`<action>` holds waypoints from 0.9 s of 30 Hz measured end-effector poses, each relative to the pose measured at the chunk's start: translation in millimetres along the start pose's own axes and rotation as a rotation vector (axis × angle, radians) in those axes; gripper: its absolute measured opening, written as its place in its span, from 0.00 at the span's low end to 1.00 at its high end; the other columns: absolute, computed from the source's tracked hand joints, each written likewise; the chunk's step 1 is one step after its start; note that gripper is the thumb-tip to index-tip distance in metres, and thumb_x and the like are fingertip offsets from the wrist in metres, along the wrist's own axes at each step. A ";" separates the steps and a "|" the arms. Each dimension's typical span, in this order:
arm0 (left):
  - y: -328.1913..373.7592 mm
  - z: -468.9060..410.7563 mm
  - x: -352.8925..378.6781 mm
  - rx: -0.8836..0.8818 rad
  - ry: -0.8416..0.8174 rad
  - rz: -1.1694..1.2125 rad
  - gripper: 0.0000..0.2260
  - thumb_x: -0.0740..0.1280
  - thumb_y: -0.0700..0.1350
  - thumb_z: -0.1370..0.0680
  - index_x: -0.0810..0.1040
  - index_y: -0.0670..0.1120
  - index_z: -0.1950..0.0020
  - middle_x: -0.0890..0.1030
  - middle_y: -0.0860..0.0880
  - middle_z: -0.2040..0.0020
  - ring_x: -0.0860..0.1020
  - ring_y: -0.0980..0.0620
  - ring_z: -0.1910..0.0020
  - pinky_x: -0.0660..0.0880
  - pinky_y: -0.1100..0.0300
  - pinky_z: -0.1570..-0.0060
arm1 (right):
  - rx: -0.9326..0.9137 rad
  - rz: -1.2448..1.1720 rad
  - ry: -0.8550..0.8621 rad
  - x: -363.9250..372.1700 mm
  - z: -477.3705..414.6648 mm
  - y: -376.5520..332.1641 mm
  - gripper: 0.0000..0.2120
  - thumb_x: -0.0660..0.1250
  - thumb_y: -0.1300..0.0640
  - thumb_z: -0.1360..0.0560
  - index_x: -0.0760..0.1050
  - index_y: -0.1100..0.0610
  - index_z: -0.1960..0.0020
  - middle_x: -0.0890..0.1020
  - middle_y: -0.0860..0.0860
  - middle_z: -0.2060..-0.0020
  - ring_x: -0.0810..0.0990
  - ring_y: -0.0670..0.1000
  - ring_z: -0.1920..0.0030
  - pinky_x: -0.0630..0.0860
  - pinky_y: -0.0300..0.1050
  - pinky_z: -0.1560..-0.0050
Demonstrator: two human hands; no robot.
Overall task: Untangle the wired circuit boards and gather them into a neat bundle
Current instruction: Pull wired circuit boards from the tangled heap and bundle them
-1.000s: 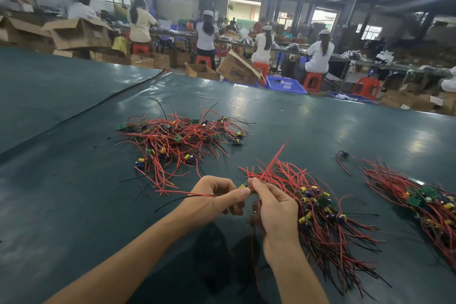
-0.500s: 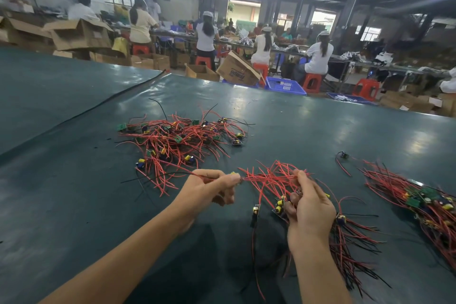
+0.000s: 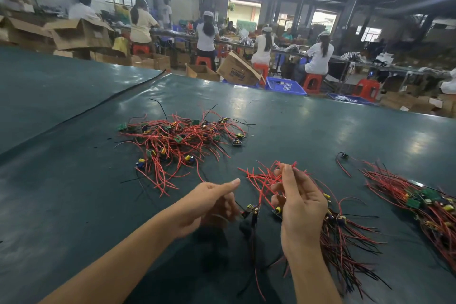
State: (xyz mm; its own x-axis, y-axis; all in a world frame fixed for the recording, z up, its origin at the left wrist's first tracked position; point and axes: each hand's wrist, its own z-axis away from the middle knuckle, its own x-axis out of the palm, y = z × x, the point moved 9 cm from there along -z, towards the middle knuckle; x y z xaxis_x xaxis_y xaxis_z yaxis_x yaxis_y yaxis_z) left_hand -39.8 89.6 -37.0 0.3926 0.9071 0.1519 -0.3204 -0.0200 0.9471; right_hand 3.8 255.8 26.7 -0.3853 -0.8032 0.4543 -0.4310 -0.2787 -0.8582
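Nearest the camera, right hand (image 3: 302,207) grips a bundle of wired circuit boards (image 3: 345,239) over the dark green tabletop (image 3: 74,192). Its fingers (image 3: 287,177) curl round the red leads, thumb and forefinger pinching wire tips at the bundle's top. Two small boards (image 3: 254,210) dangle on leads at the bundle's left edge. The bundle's red and black tails fan down to the right onto the tabletop.

Left hand (image 3: 209,202) is just left of the bundle, thumb straight, other fingers curled and blurred; cannot tell whether they hold a wire.

Right of the bundle, a second heap (image 3: 424,202) lies flat. Between the two, farther back, one stray board (image 3: 343,155). Beyond the bundle to the left and well apart, a tangled pile (image 3: 180,140).

Far behind the bundle: cardboard box (image 3: 237,71), blue crate (image 3: 283,85), workers (image 3: 318,54) seated on red stools (image 3: 312,81).
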 end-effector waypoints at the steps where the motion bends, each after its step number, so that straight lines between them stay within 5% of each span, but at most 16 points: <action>1: -7.5 1.5 7.5 -0.075 -0.066 -0.030 0.21 0.67 0.65 0.32 0.80 0.48 0.70 0.83 0.45 0.64 0.81 0.51 0.68 0.74 0.64 0.70 | -0.019 0.002 -0.017 2.5 1.7 -1.9 0.06 0.70 0.55 0.28 0.83 0.56 0.59 0.84 0.49 0.66 0.77 0.44 0.71 0.71 0.36 0.75; 6: -34.5 8.3 29.7 -0.313 -0.324 -0.092 0.36 0.47 0.70 0.23 0.83 0.43 0.49 0.85 0.45 0.55 0.82 0.52 0.64 0.71 0.66 0.72 | -0.134 0.030 -0.124 18.6 12.0 -13.5 0.07 0.69 0.56 0.28 0.85 0.52 0.62 0.84 0.51 0.68 0.78 0.46 0.72 0.73 0.37 0.73; 9: -33.5 1.4 23.4 -0.300 -0.231 0.032 0.34 0.48 0.68 0.21 0.79 0.41 0.44 0.85 0.45 0.56 0.82 0.53 0.64 0.71 0.66 0.74 | -0.247 0.087 -0.219 31.1 21.5 -22.1 0.06 0.71 0.55 0.25 0.85 0.51 0.60 0.83 0.53 0.68 0.78 0.49 0.72 0.74 0.40 0.72; 13: -26.1 -3.6 18.2 -0.240 -0.100 0.233 0.22 0.55 0.61 0.20 0.77 0.43 0.49 0.83 0.48 0.63 0.82 0.55 0.68 0.74 0.68 0.76 | -0.312 0.142 -0.329 47.9 35.4 -23.8 0.04 0.72 0.53 0.28 0.85 0.52 0.57 0.82 0.53 0.65 0.79 0.52 0.68 0.75 0.47 0.69; 16: -17.4 -11.1 6.3 -0.130 0.000 0.400 0.21 0.62 0.55 0.22 0.76 0.41 0.37 0.78 0.40 0.45 0.79 0.48 0.51 0.76 0.65 0.64 | -0.279 0.182 -0.425 57.8 43.8 -18.4 0.06 0.74 0.52 0.30 0.85 0.51 0.54 0.84 0.51 0.63 0.81 0.50 0.67 0.77 0.44 0.67; 19: -14.9 -13.2 -5.5 -0.089 0.055 0.540 0.19 0.66 0.52 0.24 0.78 0.40 0.40 0.76 0.40 0.38 0.73 0.41 0.39 0.72 0.56 0.41 | -0.169 0.175 -0.530 63.5 49.1 -9.5 0.14 0.77 0.48 0.33 0.84 0.48 0.49 0.86 0.52 0.60 0.84 0.49 0.63 0.77 0.39 0.65; 20: -13.2 -13.5 -10.3 -0.086 0.075 0.569 0.16 0.66 0.52 0.24 0.79 0.41 0.46 0.80 0.42 0.44 0.77 0.43 0.45 0.73 0.56 0.43 | -0.118 0.152 -0.542 64.1 49.2 -6.5 0.17 0.77 0.44 0.34 0.84 0.49 0.48 0.86 0.53 0.59 0.84 0.49 0.62 0.77 0.39 0.65; 23: -5.5 -8.4 -17.3 -0.101 0.103 0.639 0.11 0.68 0.53 0.28 0.75 0.47 0.63 0.78 0.50 0.68 0.77 0.52 0.72 0.73 0.64 0.73 | -0.017 0.139 -0.484 59.3 42.5 1.2 0.25 0.70 0.33 0.31 0.83 0.53 0.50 0.85 0.53 0.61 0.81 0.48 0.66 0.75 0.39 0.71; 27: 3.2 4.7 0.3 -0.120 -0.071 0.525 0.13 0.72 0.55 0.34 0.75 0.48 0.69 0.73 0.53 0.73 0.75 0.55 0.75 0.68 0.66 0.76 | 0.092 0.384 -0.349 45.8 32.9 22.2 0.17 0.66 0.37 0.29 0.83 0.48 0.66 0.78 0.46 0.76 0.72 0.41 0.76 0.68 0.36 0.73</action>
State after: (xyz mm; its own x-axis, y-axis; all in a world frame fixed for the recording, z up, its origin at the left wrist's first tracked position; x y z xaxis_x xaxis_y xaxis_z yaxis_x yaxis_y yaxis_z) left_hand -36.6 87.9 -32.6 0.2092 0.7574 0.6185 -0.5837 -0.4107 0.7004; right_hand 3.4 195.5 20.6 -0.2003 -0.9797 0.0099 -0.2322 0.0377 -0.9719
